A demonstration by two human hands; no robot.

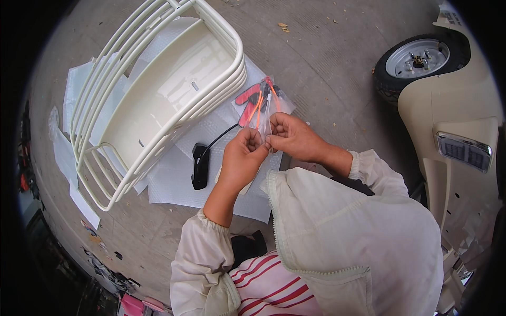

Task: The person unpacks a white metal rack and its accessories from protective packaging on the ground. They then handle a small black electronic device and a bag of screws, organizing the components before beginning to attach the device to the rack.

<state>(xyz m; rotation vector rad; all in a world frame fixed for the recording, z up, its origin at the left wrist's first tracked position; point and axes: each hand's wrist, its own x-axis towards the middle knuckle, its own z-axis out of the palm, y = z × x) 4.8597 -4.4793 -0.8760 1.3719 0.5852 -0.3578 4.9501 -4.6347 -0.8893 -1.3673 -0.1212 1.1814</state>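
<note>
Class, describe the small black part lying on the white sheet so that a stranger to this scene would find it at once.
Start at the big cream rack lying on the white foam sheet on the concrete. Just right of its lower end, left of the left hand, lies the black part. It alone is dark and oblong, with a thin black cable running up toward the clear bag.

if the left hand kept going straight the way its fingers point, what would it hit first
The left hand points up and away from the person, its fingers already pinching the clear plastic bag of red and orange parts. Beyond the bag, probably the white foam sheet on the ground, though depth is unclear.
</note>
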